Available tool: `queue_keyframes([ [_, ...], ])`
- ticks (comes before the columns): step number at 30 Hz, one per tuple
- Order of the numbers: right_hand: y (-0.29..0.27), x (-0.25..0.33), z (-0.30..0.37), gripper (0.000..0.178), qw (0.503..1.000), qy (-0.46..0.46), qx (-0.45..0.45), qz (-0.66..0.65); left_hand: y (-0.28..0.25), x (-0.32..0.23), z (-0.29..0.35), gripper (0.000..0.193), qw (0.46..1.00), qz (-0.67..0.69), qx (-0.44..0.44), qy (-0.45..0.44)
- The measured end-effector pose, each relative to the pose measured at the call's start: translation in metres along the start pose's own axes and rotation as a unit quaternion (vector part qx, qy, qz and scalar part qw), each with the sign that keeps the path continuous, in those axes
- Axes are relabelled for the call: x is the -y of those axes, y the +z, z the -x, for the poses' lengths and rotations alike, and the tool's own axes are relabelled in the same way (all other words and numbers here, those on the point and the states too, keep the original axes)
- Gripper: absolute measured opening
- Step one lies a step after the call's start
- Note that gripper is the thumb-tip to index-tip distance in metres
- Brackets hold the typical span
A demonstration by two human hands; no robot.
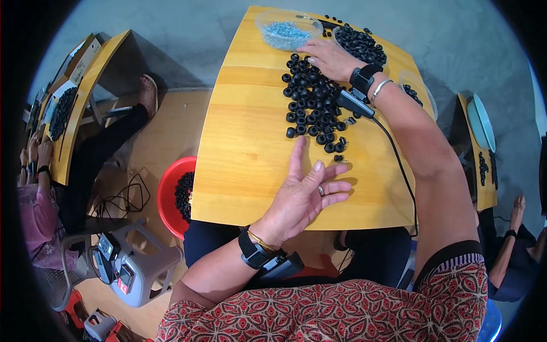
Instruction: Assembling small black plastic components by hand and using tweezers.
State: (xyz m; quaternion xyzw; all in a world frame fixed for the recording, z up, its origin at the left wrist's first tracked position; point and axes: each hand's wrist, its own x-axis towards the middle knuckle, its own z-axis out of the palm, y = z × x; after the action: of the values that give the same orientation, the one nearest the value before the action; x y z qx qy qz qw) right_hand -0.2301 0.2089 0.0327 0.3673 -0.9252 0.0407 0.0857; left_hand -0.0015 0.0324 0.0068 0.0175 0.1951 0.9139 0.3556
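Observation:
My left hand (307,194) is palm-up over the near part of the wooden table, fingers spread and holding nothing. Just beyond its fingertips lies a heap of small round black pieces with holes (313,100). One black piece with a shiny metal bit (339,159) is beside its fingers. At the far side, my right hand (329,58) stretches over the top of the heap, fingers extended towards the rim of a clear round tub (265,39). That tub holds small shiny bluish-silver parts (285,31), too small to name.
A second clear tub of black pieces (362,45) stands at the far right, with another (424,94) beyond my right forearm. A cable (399,154) trails from my right wrist device. A red basin (171,199) sits left of the table. People work at tables on both sides.

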Motion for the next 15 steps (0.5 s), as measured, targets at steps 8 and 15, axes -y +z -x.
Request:
queue_keyframes([
  [8,0.017,-0.011,-0.019,0.043,0.998,0.016,0.049,0.038,-0.003,0.002,0.0,0.063,1.0,-0.017,0.005,-0.006],
  [15,0.004,-0.008,-0.017,0.037,0.988,0.082,0.122,0.047,-0.003,0.002,0.0,0.062,1.0,-0.013,0.003,-0.009],
])
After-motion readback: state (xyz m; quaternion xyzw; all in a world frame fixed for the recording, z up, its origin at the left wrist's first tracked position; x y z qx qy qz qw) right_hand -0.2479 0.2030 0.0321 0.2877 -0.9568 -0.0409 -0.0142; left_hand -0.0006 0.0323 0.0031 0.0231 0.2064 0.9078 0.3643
